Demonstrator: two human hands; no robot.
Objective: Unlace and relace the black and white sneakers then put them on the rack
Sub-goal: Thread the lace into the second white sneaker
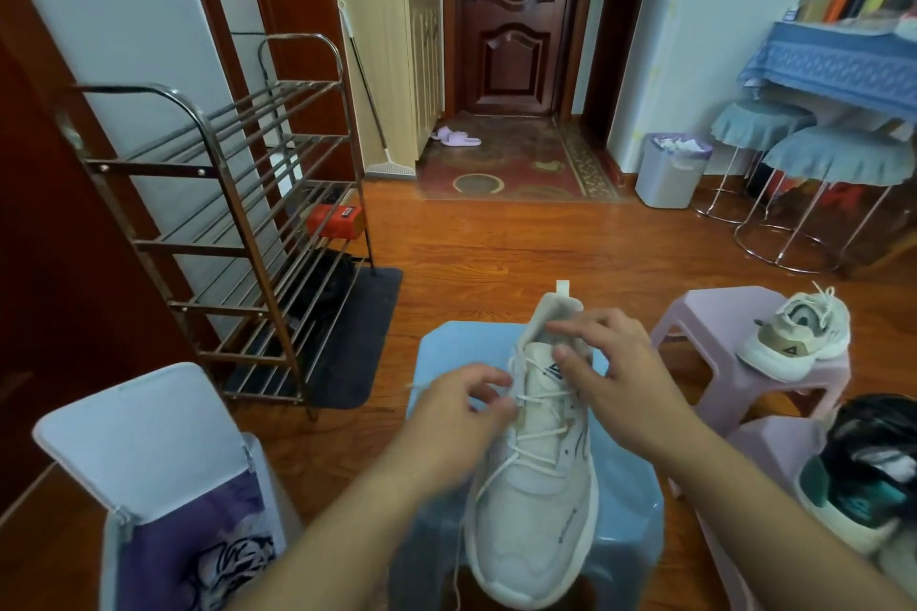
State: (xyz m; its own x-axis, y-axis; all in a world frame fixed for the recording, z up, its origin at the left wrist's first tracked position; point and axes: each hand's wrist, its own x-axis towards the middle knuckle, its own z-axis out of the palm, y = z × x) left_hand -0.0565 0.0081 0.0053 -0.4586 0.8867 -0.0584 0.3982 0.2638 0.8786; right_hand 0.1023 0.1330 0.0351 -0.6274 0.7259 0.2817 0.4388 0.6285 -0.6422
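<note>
- White sneaker (538,476): I see it lying toe toward me on the blue stool (630,526), which serves as the working surface; its lace (541,437) crosses most of the eyelets.
- Left hand (459,417): its grip is closed in a pinch on the lace at the shoe's left eyelet row, near the top.
- Right hand (610,362): fingers curl over the collar and tongue, steadying the shoe; I judge the grip to be closed on the sneaker's opening.
- Step in hand: I judge lace work at the upper eyelets; whether threading in or pulling out, I cannot tell.
- Next move: calls for feeding or drawing the lace end through one eyelet while the collar is held firm.
- Second white sneaker (794,332): rests on the pink stool (704,327) to the right.
- Dark sneaker (868,476): lies at the right edge.
- Shoe rack (238,233): stands at left, well apart.
</note>
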